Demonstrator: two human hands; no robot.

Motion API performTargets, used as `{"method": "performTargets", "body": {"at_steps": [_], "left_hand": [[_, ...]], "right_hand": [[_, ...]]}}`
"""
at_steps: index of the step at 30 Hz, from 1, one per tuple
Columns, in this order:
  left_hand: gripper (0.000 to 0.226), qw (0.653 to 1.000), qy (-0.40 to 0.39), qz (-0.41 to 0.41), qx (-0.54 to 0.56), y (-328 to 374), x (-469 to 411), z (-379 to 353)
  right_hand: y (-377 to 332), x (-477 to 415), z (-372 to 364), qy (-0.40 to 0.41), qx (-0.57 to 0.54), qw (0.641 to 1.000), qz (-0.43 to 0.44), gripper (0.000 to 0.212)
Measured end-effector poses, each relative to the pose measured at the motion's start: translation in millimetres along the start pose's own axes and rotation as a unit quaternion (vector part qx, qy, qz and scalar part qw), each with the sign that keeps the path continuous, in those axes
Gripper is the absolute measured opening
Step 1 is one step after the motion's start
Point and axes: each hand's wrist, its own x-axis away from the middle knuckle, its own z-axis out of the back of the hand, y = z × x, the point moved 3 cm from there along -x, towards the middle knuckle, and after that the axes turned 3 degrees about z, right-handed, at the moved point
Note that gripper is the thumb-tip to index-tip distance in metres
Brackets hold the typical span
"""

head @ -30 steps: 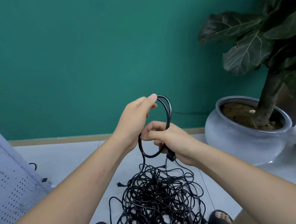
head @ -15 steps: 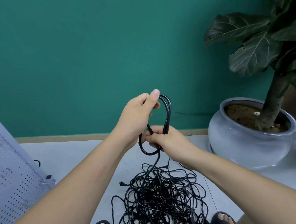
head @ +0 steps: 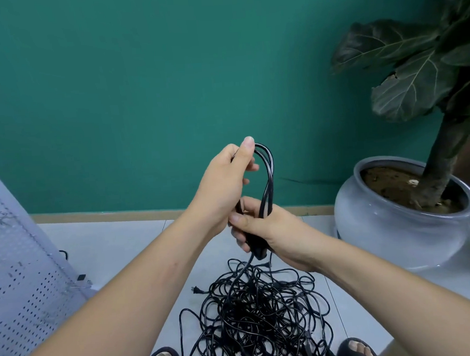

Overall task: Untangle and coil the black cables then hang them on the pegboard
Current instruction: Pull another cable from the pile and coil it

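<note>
Loops of glossy black cable (head: 268, 175) stand upright: the left hand (head: 223, 188) pinches their top, the right hand (head: 272, 230) grips their base above a tangled black cable pile (head: 261, 317).

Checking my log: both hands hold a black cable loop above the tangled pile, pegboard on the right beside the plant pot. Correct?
No. The head view shows the pegboard on the left, opposite the plant pot. The left hand and right hand do hold the cable loop above the tangled pile.
</note>
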Motion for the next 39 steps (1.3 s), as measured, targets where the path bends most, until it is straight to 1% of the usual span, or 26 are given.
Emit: {"method": "performTargets", "body": {"at_steps": [3, 4, 6, 9, 11, 13, 16, 17, 19, 21, 24, 26, 29, 32, 34, 37, 39], "left_hand": [[0.039, 0.999, -0.045, 0.007, 0.014, 2.1, -0.2, 0.5], [0.040, 0.997, -0.068, 0.012, 0.017, 4.2, 0.6, 1.2], [0.041, 0.994, -0.104, 0.019, 0.010, 8.7, -0.2, 6.0], [0.035, 0.993, -0.118, 0.021, 0.023, 14.8, -4.2, 15.6], [0.026, 0.993, -0.107, 0.021, 0.047, 14.1, -5.3, 15.2], [0.015, 0.996, -0.072, 0.008, 0.053, 13.7, -3.5, 9.8], [0.017, 0.999, -0.031, -0.012, 0.028, 13.9, 1.1, -3.3], [0.019, 0.999, -0.020, -0.014, 0.020, 14.3, 2.6, -6.8], [0.020, 1.000, 0.008, -0.003, 0.022, 14.4, 3.3, -11.2], [0.017, 0.999, 0.032, 0.020, 0.028, 15.3, 2.9, -11.6], [0.016, 0.997, 0.044, 0.045, 0.033, 18.6, -0.7, -6.7], [0.017, 0.997, 0.043, 0.053, 0.041, 19.8, -3.1, -2.4], [0.019, 0.997, 0.032, 0.056, 0.053, 19.2, -7.0, 1.8], [0.018, 0.996, 0.013, 0.058, 0.065, 14.9, -9.9, 2.1], [0.021, 0.996, 0.011, 0.061, 0.071, 11.0, -11.9, 2.9], [0.025, 0.990, 0.016, 0.083, 0.115, 4.7, -16.6, 4.0], [0.023, 0.983, 0.011, 0.099, 0.156, 2.6, -18.9, 3.5]], "right_hand": [[1.8, 2.7, 2.8, -0.017, 0.039, 0.999, -0.028, 0.031], [2.8, 4.1, 3.9, -0.023, 0.050, 0.998, -0.032, 0.033], [3.5, 8.5, 6.0, -0.027, 0.063, 0.997, -0.040, 0.027], [1.7, 12.3, 6.8, -0.024, 0.036, 0.999, -0.030, 0.015], [0.4, 10.2, 9.1, -0.003, 0.031, 0.999, -0.015, 0.014], [-3.4, 9.0, 10.5, 0.023, 0.013, 0.999, -0.020, 0.013], [-11.3, 9.5, 11.1, 0.060, -0.071, 0.994, -0.050, 0.008], [-12.5, 9.1, 11.0, 0.071, -0.076, 0.993, -0.053, 0.009], [-10.0, 6.7, 10.8, 0.097, -0.029, 0.994, -0.049, 0.020], [-8.3, 5.0, 8.7, 0.110, 0.048, 0.992, -0.042, 0.026], [-11.3, 4.3, 6.8, 0.112, 0.146, 0.983, -0.025, 0.028], [-12.3, 4.2, 7.8, 0.116, 0.166, 0.979, -0.004, 0.036], [-10.8, 4.6, 9.5, 0.104, 0.156, 0.982, 0.016, 0.048], [-11.1, 7.1, 11.7, 0.075, 0.121, 0.990, -0.020, 0.055], [-13.6, 8.1, 12.3, 0.064, 0.135, 0.988, -0.038, 0.060], [-17.1, 8.2, 14.0, 0.049, 0.140, 0.988, -0.051, 0.061], [-18.8, 6.8, 17.1, 0.038, 0.146, 0.987, -0.051, 0.060]]}}
